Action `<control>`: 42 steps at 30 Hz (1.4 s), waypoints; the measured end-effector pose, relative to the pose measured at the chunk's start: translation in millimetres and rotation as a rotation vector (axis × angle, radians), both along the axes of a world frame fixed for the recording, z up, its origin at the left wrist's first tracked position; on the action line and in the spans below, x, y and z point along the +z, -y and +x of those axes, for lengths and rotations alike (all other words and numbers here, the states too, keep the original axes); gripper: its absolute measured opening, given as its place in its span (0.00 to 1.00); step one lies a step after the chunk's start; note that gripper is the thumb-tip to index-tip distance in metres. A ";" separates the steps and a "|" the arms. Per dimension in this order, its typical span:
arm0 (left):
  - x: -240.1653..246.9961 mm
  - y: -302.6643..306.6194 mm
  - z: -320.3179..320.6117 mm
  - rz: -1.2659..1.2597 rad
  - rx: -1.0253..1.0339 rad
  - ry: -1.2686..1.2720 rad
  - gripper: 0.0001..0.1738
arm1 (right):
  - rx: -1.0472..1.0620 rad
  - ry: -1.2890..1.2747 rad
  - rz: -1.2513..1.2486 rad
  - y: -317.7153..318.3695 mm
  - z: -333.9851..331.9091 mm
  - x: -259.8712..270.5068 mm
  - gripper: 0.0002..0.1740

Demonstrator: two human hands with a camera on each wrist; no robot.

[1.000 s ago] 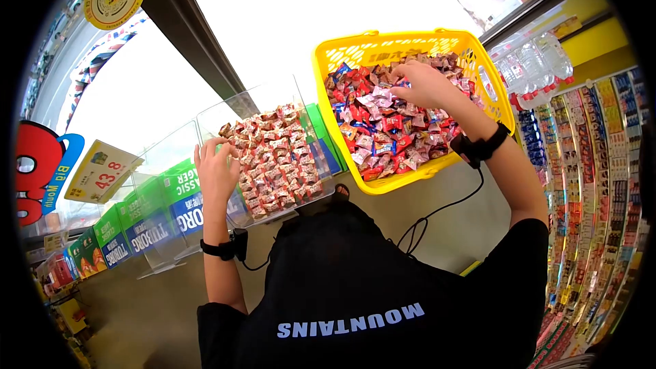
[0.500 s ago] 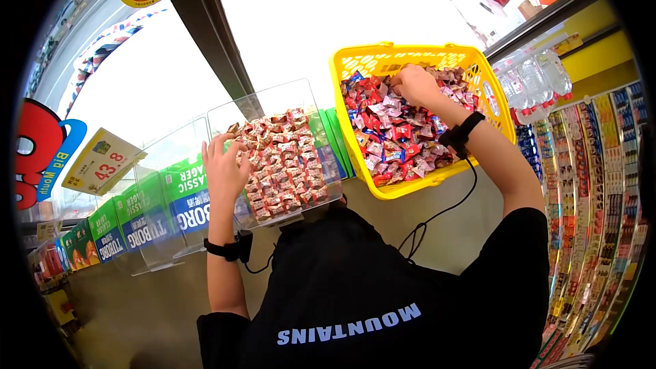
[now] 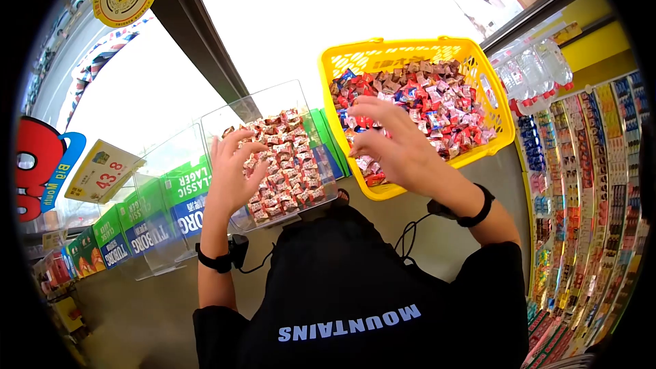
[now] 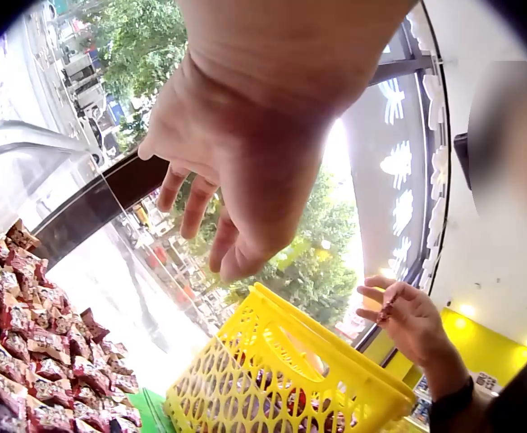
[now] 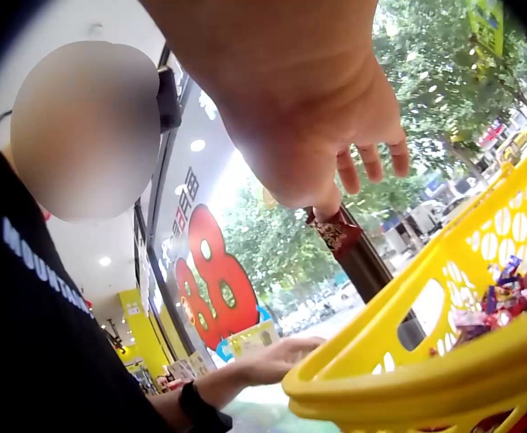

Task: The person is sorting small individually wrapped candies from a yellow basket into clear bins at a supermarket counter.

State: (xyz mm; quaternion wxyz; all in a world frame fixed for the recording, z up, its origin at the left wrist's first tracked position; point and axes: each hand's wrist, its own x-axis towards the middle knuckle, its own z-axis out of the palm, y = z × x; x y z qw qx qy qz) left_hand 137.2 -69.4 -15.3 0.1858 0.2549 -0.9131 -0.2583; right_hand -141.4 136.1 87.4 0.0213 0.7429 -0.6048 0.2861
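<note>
My right hand [image 3: 400, 154] is raised over the near left side of a yellow basket [image 3: 511, 138]. It pinches a wrapped candy [image 5: 335, 236] in a dark red wrapper by its fingertips, also plain in the left wrist view. Loose candies [image 3: 437, 102] in red, pink, brown and blue wrappers fill the basket. My left hand [image 3: 236, 171], fingers relaxed and holding nothing, hovers over the left edge of a clear plastic box [image 3: 290, 89]. Inside that box, red-and-cream wrapped candies [image 3: 283, 178] lie in neat rows.
Blue and green beer cartons [image 3: 143, 222] run along the window under the clear boxes. A price card [image 3: 102, 171] stands to the left. Bottled water [image 3: 533, 72] sits beyond the basket, and shelves of packaged goods [image 3: 588, 198] line the right.
My right hand has come up out of the basket's candies and moved left and nearer to me, with a candy in its fingertips. My left hand stays by the clear box, fingers more spread.
</note>
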 end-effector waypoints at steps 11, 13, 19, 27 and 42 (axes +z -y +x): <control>57.7 -51.1 -48.2 0.179 -0.452 -0.168 0.24 | 0.240 -0.057 -0.171 -8.3 32.0 -40.7 0.11; 56.8 -52.8 -51.5 0.147 -0.508 -0.162 0.22 | 0.228 -0.031 -0.182 -12.9 30.9 -45.5 0.10; 47.8 -58.2 -61.7 0.129 -0.486 -0.200 0.17 | 0.175 -0.004 -0.184 -18.7 26.0 -54.0 0.09; 11.9 -23.1 -54.5 -0.166 -0.185 0.021 0.12 | -0.065 0.054 -0.020 -26.1 15.9 -48.7 0.25; -41.8 -19.0 -74.3 -0.294 0.086 0.078 0.19 | -0.122 0.092 -0.001 -24.1 18.0 -52.7 0.20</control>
